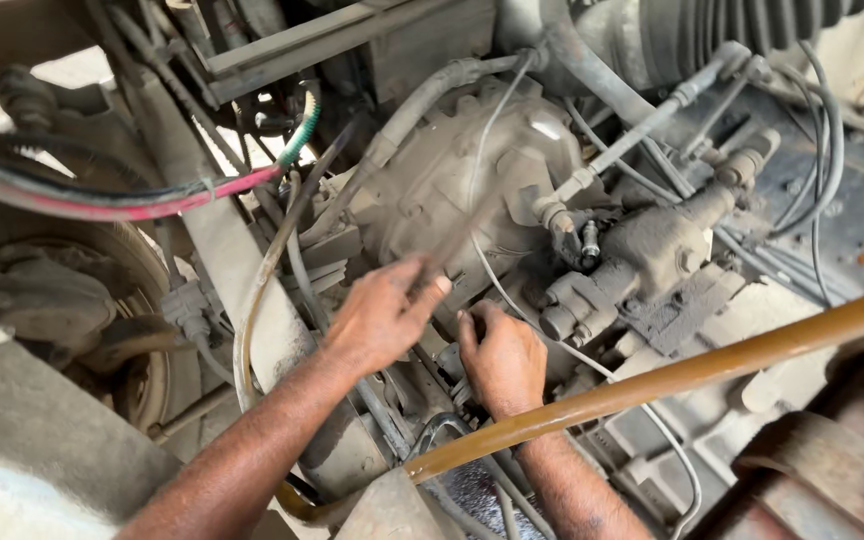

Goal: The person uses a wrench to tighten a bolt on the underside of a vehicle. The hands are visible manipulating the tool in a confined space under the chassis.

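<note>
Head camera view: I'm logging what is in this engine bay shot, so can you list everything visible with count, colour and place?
Gear housing: one, dust-grey, centre.
Valve block: one, dust-grey, right of the housing, with fittings.
Corrugated hose: one, black, top right.
Bar: one, ochre-yellow, running from lower centre to right edge, over the right forearm.
Cable bundle: one, black with a red lead, upper left; green-and-white sleeve at its end.
Thin hoses: several, grey, right side.
Wheel: one, dusty, left.
Blurred tool: one, dark, in the left hand; kind unclear.
Left hand: one, gripping the tool below the housing.
Right hand: one, curled against parts under the housing; what it holds is hidden.
</note>
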